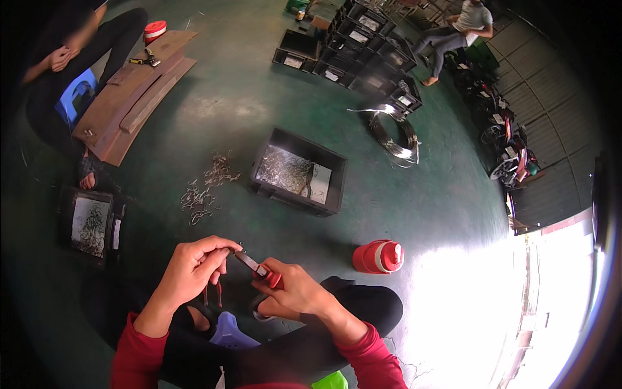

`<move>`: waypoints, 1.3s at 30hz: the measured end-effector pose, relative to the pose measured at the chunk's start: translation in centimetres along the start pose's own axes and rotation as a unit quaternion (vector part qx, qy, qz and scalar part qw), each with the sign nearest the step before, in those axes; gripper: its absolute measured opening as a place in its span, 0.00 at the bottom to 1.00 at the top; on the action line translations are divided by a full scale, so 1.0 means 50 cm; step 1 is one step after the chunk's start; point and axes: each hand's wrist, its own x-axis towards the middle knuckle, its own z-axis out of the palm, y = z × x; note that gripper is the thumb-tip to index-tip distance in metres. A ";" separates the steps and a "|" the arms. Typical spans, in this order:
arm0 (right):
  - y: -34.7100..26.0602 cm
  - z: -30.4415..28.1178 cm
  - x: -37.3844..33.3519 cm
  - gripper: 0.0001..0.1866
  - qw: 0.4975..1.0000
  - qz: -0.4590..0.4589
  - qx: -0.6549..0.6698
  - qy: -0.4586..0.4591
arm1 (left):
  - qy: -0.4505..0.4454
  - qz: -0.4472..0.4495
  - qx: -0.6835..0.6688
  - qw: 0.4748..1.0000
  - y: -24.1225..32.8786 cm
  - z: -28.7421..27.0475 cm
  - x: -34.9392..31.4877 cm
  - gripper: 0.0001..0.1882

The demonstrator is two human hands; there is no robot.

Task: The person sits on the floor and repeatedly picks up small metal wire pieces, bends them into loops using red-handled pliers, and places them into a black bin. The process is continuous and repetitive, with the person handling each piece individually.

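My right hand (295,285) is wrapped round the red grips of a pair of pliers (248,261), whose metal jaws point up and left. At the tip of the jaws, the thumb and forefinger of my left hand (197,264) are pinched together. Whatever they hold is too small to make out, though a tiny bit of wire seems to show there. Below my left hand, a red two-legged tool (212,295) shows in part. Ahead on the floor lies a loose pile of bent wire pieces (197,202).
A black crate (265,189) holds more wire pieces; a smaller crate (116,223) stands left. A red jug (379,257) is at right, a wire coil (414,146) beyond. Stacked crates (334,61) stand behind. Two other people sit farther off, one by a wooden bench (133,97).
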 end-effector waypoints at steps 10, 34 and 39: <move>0.041 0.015 0.004 0.17 0.999 0.030 0.017 -0.009 | -0.027 0.055 0.058 0.996 -0.021 -0.003 -0.011 0.14; 0.028 0.052 0.018 0.11 0.992 -0.010 -0.074 0.105 | 0.096 0.133 0.115 0.980 -0.060 0.045 -0.022 0.09; 0.029 0.054 0.018 0.09 0.988 -0.018 -0.096 0.119 | 0.105 0.123 0.123 0.979 -0.061 0.048 -0.026 0.09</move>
